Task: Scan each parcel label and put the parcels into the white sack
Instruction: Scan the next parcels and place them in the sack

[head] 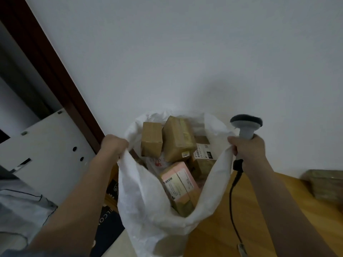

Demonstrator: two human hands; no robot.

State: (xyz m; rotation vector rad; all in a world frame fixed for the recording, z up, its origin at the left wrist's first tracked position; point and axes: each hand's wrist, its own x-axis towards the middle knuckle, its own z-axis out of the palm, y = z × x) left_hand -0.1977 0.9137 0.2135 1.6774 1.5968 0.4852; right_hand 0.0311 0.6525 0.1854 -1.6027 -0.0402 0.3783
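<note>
Head view looks down into the white sack (148, 201), whose mouth is held wide between two hands. The left hand (114, 145) grips the sack's left rim in a closed fist. The right hand (247, 147) clutches the right rim and, in the same grasp, the handle of a grey barcode scanner (246, 125), head up, with its black cable (233, 201) hanging down over the wooden floor (259, 229).

Inside the sack lie several parcels, piled loosely and touching: a small plain brown box (151, 139) at the far left, a larger brown box (178, 139) tilted beside it, a box with a white printed label (203, 154) toward the right rim, and a pink-edged parcel (179, 182) with a barcode label nearest the camera.

Another brown parcel (324, 184), blurred, sits on the floor at the right edge, well apart from the sack. A dark mat (109, 219) with pale lettering lies left of the sack, partly hidden by it, near a white panel (46, 145) and a dark door frame (55, 71).
</note>
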